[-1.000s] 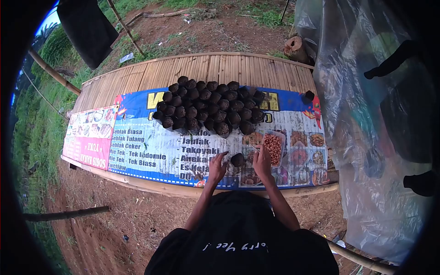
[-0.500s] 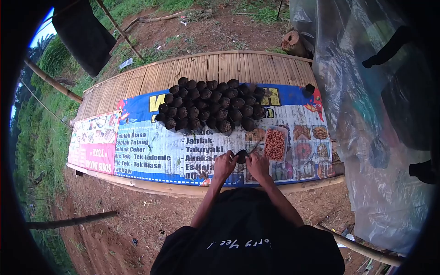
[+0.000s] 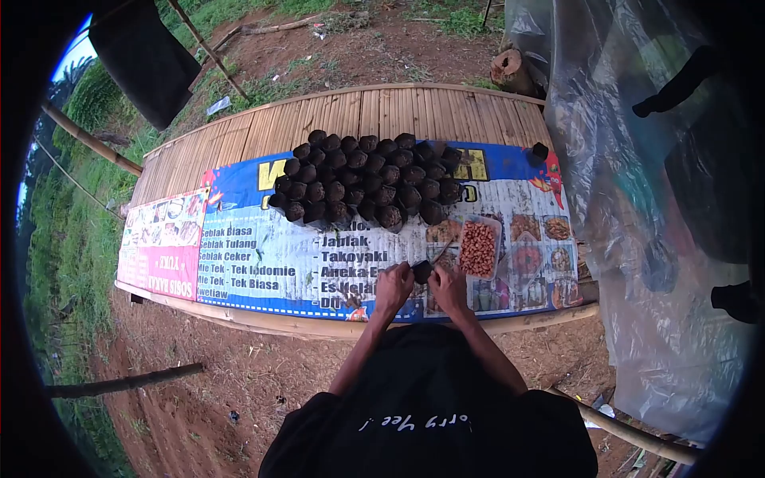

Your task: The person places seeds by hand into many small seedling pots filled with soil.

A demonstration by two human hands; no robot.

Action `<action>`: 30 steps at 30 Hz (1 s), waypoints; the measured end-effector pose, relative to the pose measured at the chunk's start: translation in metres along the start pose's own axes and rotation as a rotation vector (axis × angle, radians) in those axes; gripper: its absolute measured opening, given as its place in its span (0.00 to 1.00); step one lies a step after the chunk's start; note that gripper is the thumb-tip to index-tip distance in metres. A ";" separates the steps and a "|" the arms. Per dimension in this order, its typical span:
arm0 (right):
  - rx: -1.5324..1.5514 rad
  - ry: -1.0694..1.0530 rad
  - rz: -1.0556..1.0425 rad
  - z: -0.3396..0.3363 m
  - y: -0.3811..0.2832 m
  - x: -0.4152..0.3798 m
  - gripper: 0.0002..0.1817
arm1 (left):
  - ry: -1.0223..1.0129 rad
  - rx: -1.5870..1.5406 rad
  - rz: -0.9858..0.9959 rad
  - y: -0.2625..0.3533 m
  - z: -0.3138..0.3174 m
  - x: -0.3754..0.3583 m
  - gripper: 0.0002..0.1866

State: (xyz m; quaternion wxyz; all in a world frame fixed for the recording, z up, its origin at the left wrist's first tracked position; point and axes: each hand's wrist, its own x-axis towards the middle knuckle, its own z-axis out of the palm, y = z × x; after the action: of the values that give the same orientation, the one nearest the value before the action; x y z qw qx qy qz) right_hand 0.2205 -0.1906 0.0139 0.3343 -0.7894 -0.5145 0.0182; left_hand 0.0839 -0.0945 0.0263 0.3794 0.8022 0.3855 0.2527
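Note:
Between my two hands, above the printed banner, is a small black polybag [image 3: 422, 272]. My left hand [image 3: 394, 288] is closed on its left side. At the bag's right side is my right hand [image 3: 449, 288], its fingers pinched around a thin stick-like tool [image 3: 441, 253] that points up and away; its exact kind is too small to make out. Just right of that hand sits a clear plastic tub [image 3: 498, 248] full of reddish-brown seeds [image 3: 478, 248]. Beyond my hands, many soil-filled black polybags [image 3: 368, 182] stand packed together.
The banner [image 3: 271, 275] covers much of a bamboo-slat table [image 3: 382, 111]. One separate black polybag [image 3: 539, 150] stands at the far right. Clear plastic sheeting [image 3: 621, 239] hangs along the right side. A dark cloth [image 3: 147, 64] hangs at upper left near bamboo poles [image 3: 92, 139].
The polybag in my hands has tilted slightly, and my fingers have shifted a little around it. The view has moved slightly; the tub and the packed bags stay in place.

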 end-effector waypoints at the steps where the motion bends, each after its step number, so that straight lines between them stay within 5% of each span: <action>1: 0.010 0.001 -0.015 -0.003 -0.001 -0.005 0.06 | -0.007 -0.002 -0.006 0.003 -0.001 -0.003 0.08; 30: 0.100 -0.057 0.017 -0.018 -0.005 -0.016 0.08 | -0.024 0.022 -0.011 0.012 -0.004 -0.019 0.08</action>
State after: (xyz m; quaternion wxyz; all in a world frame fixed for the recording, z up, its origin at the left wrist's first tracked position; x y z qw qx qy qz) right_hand 0.2161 -0.2119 0.0253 0.3585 -0.7752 -0.5156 0.0691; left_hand 0.0751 -0.1133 0.0358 0.3766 0.8072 0.3881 0.2366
